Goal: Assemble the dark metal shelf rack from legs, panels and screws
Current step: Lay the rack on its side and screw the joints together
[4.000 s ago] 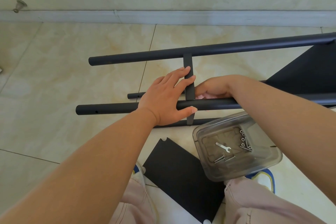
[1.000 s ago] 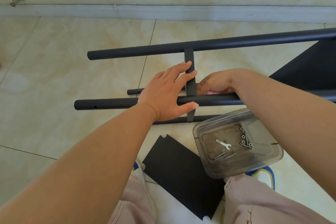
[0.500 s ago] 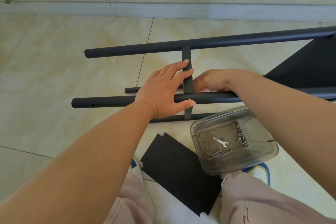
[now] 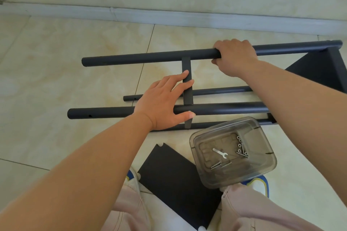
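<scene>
Dark metal shelf rack lies on its side on the tiled floor (part-built). Right hand grips the upper tubular leg; left hand rests spread on the crossbar. Judged rigid, smooth, moderately heavy: hold by legs

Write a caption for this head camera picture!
Right hand grips the top leg; left hand steadies the crossbar.

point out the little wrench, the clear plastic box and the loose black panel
wrench [image 4: 220,153], head view, middle of its handle
clear plastic box [image 4: 263,172], head view, right rim
loose black panel [image 4: 174,180], head view, centre of its face
</scene>
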